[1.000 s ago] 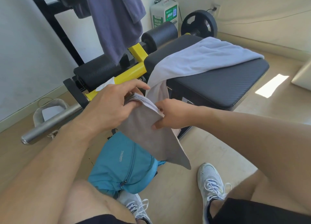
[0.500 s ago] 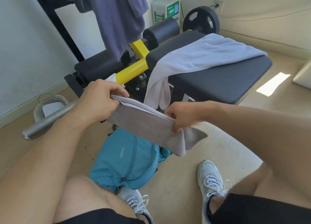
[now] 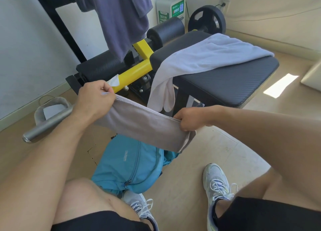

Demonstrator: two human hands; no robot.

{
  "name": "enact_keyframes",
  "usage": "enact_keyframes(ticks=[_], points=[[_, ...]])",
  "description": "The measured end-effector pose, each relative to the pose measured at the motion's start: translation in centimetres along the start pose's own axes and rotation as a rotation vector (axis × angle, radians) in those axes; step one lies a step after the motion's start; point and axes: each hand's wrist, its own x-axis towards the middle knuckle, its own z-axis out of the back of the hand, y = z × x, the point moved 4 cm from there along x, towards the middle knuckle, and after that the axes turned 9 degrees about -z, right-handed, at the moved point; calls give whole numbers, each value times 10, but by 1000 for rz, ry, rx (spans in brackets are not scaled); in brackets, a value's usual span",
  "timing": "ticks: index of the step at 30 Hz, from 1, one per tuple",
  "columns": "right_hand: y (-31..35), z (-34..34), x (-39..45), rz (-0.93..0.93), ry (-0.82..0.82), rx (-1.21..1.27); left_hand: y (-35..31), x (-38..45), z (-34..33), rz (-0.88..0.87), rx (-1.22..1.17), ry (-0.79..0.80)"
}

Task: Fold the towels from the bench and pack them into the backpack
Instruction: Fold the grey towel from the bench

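— Grey towel (image 3: 139,124): stretched in the air as a folded band, pinched at one end by the left hand (image 3: 94,98), gripped at the other by the right hand (image 3: 189,119).

— And the fingers?

— Left hand: curled, thumb and fingers nipping the upper corner. Right hand: closed round the lower end, with a short tail of cloth hanging below it.

— Under the hands?

— Blue backpack (image 3: 128,164), on the floor directly beneath the band, between the two white sneakers (image 3: 218,182), zip line facing up; open or closed, cannot tell.

— Beyond the hands?

— White towel (image 3: 208,57), unfolded, draped across the black bench pad (image 3: 231,81), one end hanging over the edge just above the right hand. Further beyond the left hand, a yellow frame bar (image 3: 137,71) and a dark purple cloth (image 3: 121,18) hanging from above.

— Left of the left hand?

— A metal bar (image 3: 46,124), running under the left forearm.
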Motion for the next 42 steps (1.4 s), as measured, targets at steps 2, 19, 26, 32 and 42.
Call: enact_keyframes(ticks=[2, 19, 26, 32, 42], points=[[-4, -1, 1, -20, 7, -14, 1, 1, 1, 9, -10, -32], [6, 11, 2, 60, -208, 710, 81, -7, -34, 385, -130, 193], [29, 21, -10, 88, -268, 946, 23, -6, -37, 275, -333, 253], [39, 20, -20, -1, -417, 909, -4, -10, -50, 217, -444, 241], [54, 8, -30, 130, -340, 762, -38, -24, -57, 248, -565, 410]])
